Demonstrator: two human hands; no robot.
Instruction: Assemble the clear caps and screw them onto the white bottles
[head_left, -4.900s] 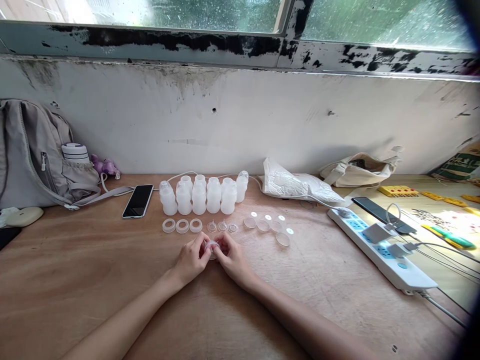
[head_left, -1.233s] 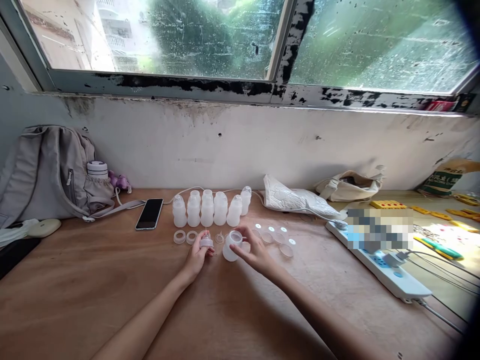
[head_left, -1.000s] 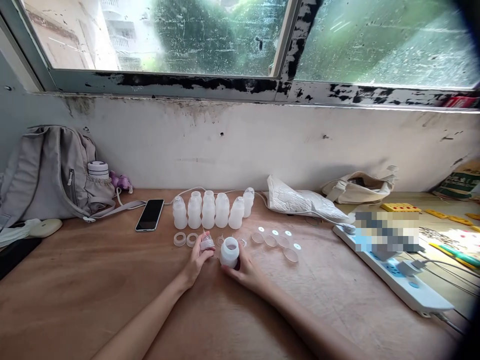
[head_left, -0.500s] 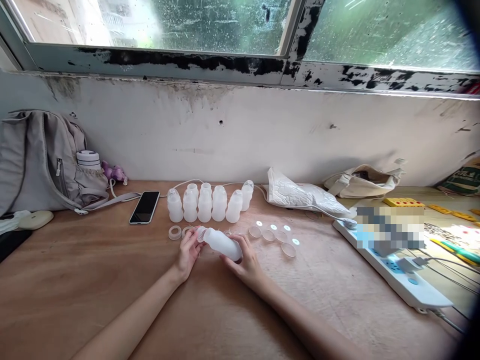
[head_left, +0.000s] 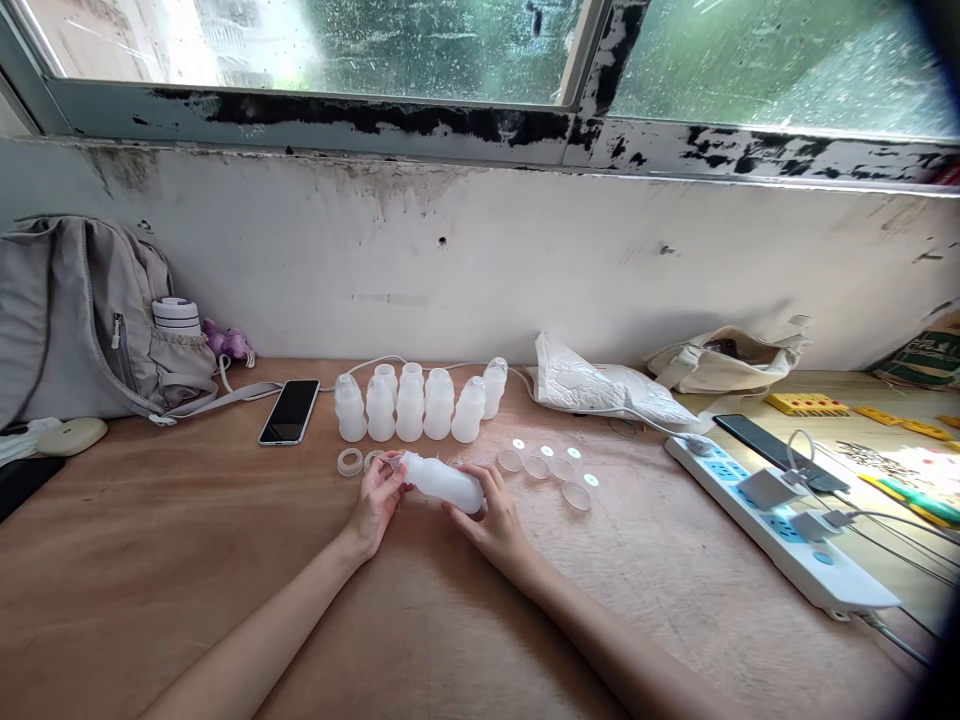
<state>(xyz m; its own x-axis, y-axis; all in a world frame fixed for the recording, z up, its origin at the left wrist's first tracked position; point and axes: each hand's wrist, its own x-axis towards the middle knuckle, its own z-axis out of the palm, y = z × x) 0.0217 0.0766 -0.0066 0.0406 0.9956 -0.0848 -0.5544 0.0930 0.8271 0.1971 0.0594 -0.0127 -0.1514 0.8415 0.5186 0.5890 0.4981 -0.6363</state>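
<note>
A frosted white plastic bottle (head_left: 444, 484) lies tilted between my hands above the wooden table, its mouth to the left. My right hand (head_left: 493, 520) is closed round its base. At the mouth, my left hand (head_left: 379, 507) pinches a translucent screw ring (head_left: 395, 461), partly hidden by the fingers. The ring meets the bottle neck; whether it is threaded on, I cannot tell. Behind stand several similar bottles (head_left: 409, 410) in a row. Loose rings (head_left: 349, 462) lie left of my hands. To the right are several clear round caps (head_left: 535, 467) and small white discs (head_left: 547, 451).
A phone (head_left: 289, 412) lies at the left, near a grey backpack (head_left: 90, 320). A white padded bag (head_left: 600, 385) and a beige pouch (head_left: 727, 365) rest by the wall. On the right, a power strip (head_left: 847, 580) carries plugs and cables beside a dark phone (head_left: 772, 450).
The bottle's mouth and the ring have come together, closing the small offset between them. The bottle is tilted a little flatter. My left fingers have shifted round the ring.
</note>
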